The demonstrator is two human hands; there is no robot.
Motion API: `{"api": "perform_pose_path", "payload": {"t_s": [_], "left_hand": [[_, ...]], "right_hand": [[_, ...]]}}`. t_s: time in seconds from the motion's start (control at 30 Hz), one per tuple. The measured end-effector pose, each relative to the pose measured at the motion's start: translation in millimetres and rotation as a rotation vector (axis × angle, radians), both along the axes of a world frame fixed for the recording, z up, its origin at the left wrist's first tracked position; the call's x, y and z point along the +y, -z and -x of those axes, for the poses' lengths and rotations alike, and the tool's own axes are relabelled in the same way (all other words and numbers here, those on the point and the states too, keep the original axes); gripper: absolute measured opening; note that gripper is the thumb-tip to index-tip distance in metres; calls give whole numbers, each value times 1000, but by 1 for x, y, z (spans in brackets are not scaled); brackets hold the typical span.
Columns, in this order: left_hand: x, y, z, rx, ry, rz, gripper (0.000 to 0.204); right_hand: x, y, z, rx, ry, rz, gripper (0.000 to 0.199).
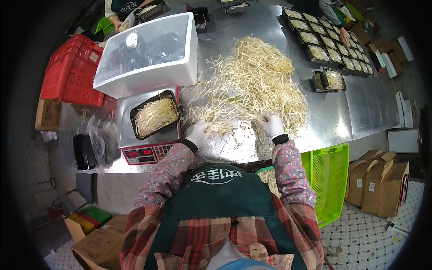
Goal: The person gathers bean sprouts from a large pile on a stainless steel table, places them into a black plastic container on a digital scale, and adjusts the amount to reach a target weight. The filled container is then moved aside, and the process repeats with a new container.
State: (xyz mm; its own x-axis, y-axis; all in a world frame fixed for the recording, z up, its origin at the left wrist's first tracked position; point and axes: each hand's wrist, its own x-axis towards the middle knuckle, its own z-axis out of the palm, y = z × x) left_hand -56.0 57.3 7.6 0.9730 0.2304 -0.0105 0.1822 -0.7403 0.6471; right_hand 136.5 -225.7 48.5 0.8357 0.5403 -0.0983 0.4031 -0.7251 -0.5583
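A big heap of pale bean sprouts [256, 78] lies on the steel table [355, 112]. My left hand [198, 132], in a white glove, rests on the near edge of the heap with sprouts under its fingers. My right hand [271, 124], also gloved, closes on a bunch of sprouts at the front of the heap. Left of my left hand a black tray [155, 116] full of sprouts sits on a digital scale [146, 153] with a red display.
A white foam box [148, 56] stands behind the scale, red crates [72, 69] to its left. Rows of filled black trays [328, 45] line the far right, where another person's hand [345, 37] reaches. A green crate [330, 180] and cardboard boxes [378, 182] stand at my right.
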Motion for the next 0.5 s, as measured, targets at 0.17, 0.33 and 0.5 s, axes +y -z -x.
{"api": "perform_pose_path", "payload": {"t_s": [0.17, 0.33, 0.5], "left_hand": [[-14, -1, 2, -43, -74, -185, 36], [-5, -19, 9, -60, 86, -15, 28], [-29, -63, 1, -298, 136, 25, 28]], "right_hand": [[2, 15, 16, -213, -68, 176, 34], [4, 4, -7, -35, 42, 18, 22], [42, -25, 5, -3, -122, -185, 25]]}}
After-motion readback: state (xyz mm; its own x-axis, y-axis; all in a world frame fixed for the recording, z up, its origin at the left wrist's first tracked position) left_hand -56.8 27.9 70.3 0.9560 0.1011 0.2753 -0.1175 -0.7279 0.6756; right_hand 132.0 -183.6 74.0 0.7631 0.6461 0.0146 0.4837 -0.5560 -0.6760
